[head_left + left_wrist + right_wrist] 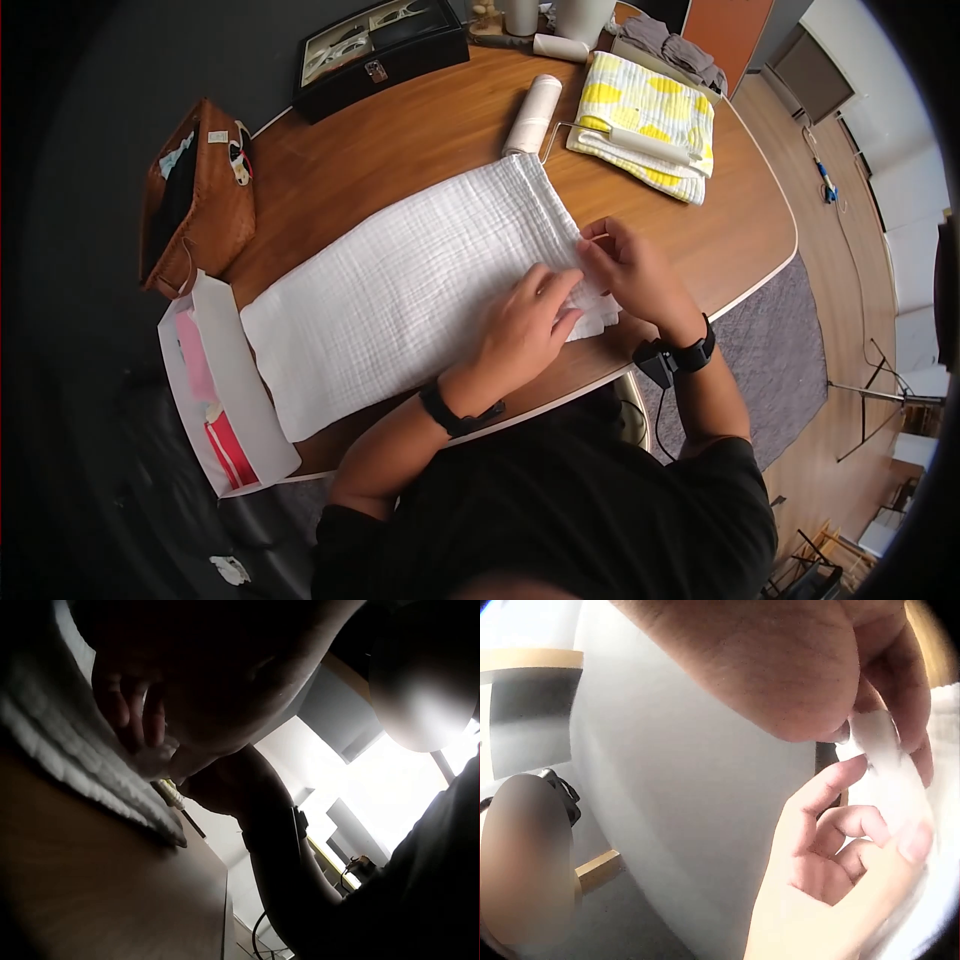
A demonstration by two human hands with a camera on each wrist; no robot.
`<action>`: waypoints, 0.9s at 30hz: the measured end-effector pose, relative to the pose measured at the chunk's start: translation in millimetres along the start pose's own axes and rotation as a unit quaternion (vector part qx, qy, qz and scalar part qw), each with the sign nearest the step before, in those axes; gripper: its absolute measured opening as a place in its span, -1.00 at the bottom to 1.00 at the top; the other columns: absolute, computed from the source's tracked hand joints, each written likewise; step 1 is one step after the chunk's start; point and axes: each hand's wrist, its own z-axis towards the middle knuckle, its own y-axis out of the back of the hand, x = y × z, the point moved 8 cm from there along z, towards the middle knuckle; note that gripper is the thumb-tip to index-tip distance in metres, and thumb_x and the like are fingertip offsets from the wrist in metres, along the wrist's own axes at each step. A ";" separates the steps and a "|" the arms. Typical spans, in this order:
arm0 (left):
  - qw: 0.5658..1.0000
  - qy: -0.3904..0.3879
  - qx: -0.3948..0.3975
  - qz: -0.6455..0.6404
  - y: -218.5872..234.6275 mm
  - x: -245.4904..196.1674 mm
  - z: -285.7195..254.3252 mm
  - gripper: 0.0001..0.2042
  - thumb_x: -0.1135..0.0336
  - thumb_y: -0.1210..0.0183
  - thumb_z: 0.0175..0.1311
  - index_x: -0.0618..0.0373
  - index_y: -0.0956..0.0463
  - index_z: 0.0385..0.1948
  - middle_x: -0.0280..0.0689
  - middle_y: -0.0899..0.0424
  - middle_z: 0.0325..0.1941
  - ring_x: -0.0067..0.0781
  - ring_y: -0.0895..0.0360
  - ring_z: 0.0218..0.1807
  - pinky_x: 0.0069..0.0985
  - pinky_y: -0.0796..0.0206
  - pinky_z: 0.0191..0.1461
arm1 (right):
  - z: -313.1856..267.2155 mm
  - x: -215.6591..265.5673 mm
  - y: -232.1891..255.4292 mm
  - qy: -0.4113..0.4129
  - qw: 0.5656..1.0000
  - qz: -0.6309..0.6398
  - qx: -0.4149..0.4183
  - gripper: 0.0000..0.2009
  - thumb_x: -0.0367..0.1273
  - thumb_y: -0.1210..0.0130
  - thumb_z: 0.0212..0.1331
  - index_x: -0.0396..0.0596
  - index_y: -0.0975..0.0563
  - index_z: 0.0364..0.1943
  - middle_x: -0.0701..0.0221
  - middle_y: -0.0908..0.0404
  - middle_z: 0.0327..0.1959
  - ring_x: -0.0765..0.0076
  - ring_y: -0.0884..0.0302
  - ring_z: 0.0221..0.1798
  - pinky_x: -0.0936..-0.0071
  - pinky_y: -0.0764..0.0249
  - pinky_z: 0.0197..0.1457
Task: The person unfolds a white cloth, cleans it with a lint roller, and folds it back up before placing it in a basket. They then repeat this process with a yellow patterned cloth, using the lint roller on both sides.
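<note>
Brown bag [215, 225], label unreadable, and open white box [245, 400] left of white cloth [370, 290] on counter [330, 165]. Left hand [525, 325] and right hand [640, 280] pinch white cloth's right end; yellow-patterned cloth [610, 85] beyond, upper right.

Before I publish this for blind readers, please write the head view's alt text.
A person's left hand and right hand hold one end of a crinkled white cloth on a wooden table. Beyond it lie a roller and a folded, yellow-patterned cloth.
</note>
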 end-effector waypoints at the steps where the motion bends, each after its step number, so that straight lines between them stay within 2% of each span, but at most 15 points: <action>1: 1.000 -0.001 0.007 -0.008 0.0 0.6 1.0 -0.67 0.44 -0.35 0.38 0.16 -0.57 0.14 -0.11 -0.60 -0.10 -0.01 -0.65 -0.05 -0.17 -0.53 0.01 | 1.1 0.8 1.5 -0.006 1.000 -0.018 0.022 -0.79 -0.30 -0.26 0.54 -0.20 -0.66 -0.04 0.37 -0.73 -0.31 0.59 -0.59 -0.35 0.51 -0.54 -0.27; 2: 1.000 -0.013 0.005 -0.004 1.3 -0.5 2.6 -0.72 0.46 -0.34 0.38 0.16 -0.59 0.09 -0.11 -0.60 -0.09 0.00 -0.65 -0.06 -0.17 -0.53 0.00 | 1.7 0.2 1.7 -0.012 0.998 -0.036 0.044 -0.81 -0.33 -0.26 0.56 -0.19 -0.63 -0.04 0.48 -0.69 -0.32 0.71 -0.53 -0.34 0.60 -0.50 -0.29; 5: 0.999 -0.041 0.004 0.009 4.6 -2.9 7.8 -0.83 0.50 -0.30 0.39 0.15 -0.64 -0.03 -0.12 -0.61 -0.09 0.03 -0.65 -0.09 -0.17 -0.53 -0.02 | 6.5 -11.4 0.6 0.001 0.998 -0.017 0.054 -0.75 -0.26 -0.39 0.40 -0.19 -0.66 -0.14 0.31 -0.72 -0.39 0.48 -0.66 -0.31 0.39 -0.60 -0.20; 8: 0.998 -0.055 -0.008 0.025 12.3 -9.1 12.8 -0.87 0.52 -0.29 0.39 0.15 -0.65 -0.09 -0.12 -0.62 -0.07 0.03 -0.67 -0.11 -0.18 -0.55 -0.04 | 9.4 -13.0 -1.7 0.016 0.997 -0.004 0.069 -0.76 -0.26 -0.38 0.43 -0.17 -0.65 -0.12 0.37 -0.73 -0.32 0.52 -0.64 -0.25 0.47 -0.59 -0.19; 11: 0.996 -0.063 -0.056 0.029 30.9 -25.2 19.8 -0.87 0.52 -0.29 0.38 0.15 -0.63 -0.10 -0.16 -0.63 -0.08 -0.01 -0.68 -0.11 -0.19 -0.56 -0.05 | 7.0 -14.1 -9.5 -0.041 0.982 0.156 0.102 -0.81 -0.29 -0.33 0.47 -0.12 -0.62 -0.13 0.44 -0.71 -0.19 0.57 -0.62 -0.17 0.55 -0.59 -0.18; 13: 0.994 -0.062 -0.083 0.021 37.0 -29.4 22.5 -0.87 0.49 -0.30 0.38 0.14 -0.60 -0.11 -0.21 -0.63 -0.11 -0.05 -0.69 -0.08 -0.19 -0.57 -0.03 | 4.0 -5.6 -9.7 -0.082 0.966 0.228 0.093 -0.84 -0.33 -0.31 0.50 -0.10 -0.60 -0.14 0.47 -0.69 -0.13 0.60 -0.62 -0.13 0.59 -0.58 -0.18; 14: 0.991 -0.087 -0.094 0.027 37.2 -31.6 23.8 -0.85 0.50 -0.30 0.37 0.14 -0.60 -0.09 -0.21 -0.64 -0.09 -0.07 -0.68 -0.08 -0.21 -0.57 -0.03 | 3.1 -3.5 -11.8 -0.102 0.955 0.263 0.088 -0.86 -0.34 -0.30 0.51 -0.08 -0.59 -0.14 0.48 -0.67 -0.10 0.61 -0.61 -0.12 0.61 -0.58 -0.18; 17: 0.990 -0.097 -0.095 0.031 33.7 -28.8 23.8 -0.82 0.51 -0.31 0.36 0.15 -0.60 -0.07 -0.19 -0.66 -0.06 -0.07 -0.68 -0.07 -0.21 -0.57 0.00 | 1.7 2.2 -23.0 -0.043 0.944 0.320 0.060 -0.90 -0.40 -0.28 0.51 -0.05 -0.57 -0.16 0.47 -0.67 -0.08 0.64 -0.62 -0.07 0.60 -0.59 -0.14; 20: 0.986 -0.107 -0.110 0.058 36.9 -27.6 18.5 -0.79 0.48 -0.36 0.31 0.15 -0.60 -0.07 -0.23 -0.68 -0.01 -0.05 -0.65 0.00 -0.17 -0.54 0.10 | 5.2 2.6 -24.7 0.012 0.950 0.310 0.026 -0.92 -0.41 -0.27 0.52 -0.05 -0.57 -0.12 0.47 -0.68 -0.03 0.63 -0.64 -0.05 0.59 -0.61 -0.10; 23: 0.984 -0.101 -0.121 0.085 48.5 -40.0 7.3 -0.77 0.45 -0.40 0.26 0.15 -0.59 -0.09 -0.29 -0.68 0.07 -0.05 -0.62 0.10 -0.11 -0.49 0.20 | 7.0 -6.8 -24.4 -0.059 0.917 0.393 0.030 -0.91 -0.43 -0.28 0.51 -0.05 -0.57 -0.09 0.48 -0.67 0.03 0.65 -0.63 -0.02 0.61 -0.60 -0.06; 24: 0.979 -0.099 -0.133 0.122 47.0 -38.9 -2.8 -0.74 0.46 -0.47 0.20 0.11 -0.64 -0.10 -0.29 -0.65 0.03 -0.05 -0.59 0.06 -0.16 -0.46 0.15 | 6.4 -6.2 -21.4 -0.071 0.922 0.380 0.031 -0.90 -0.43 -0.28 0.51 -0.03 -0.57 -0.04 0.50 -0.66 0.05 0.67 -0.62 -0.04 0.62 -0.58 -0.06; 27: 0.974 -0.122 -0.037 0.186 29.2 -39.1 -22.6 -0.76 0.36 -0.49 0.20 0.04 -0.65 -0.15 -0.31 -0.59 -0.06 -0.14 -0.56 -0.06 -0.21 -0.41 0.04 | 1.1 4.5 -11.9 -0.081 0.937 0.340 0.018 -0.80 -0.44 -0.27 0.52 -0.01 -0.55 0.11 0.54 -0.64 0.10 0.71 -0.59 -0.09 0.65 -0.54 -0.06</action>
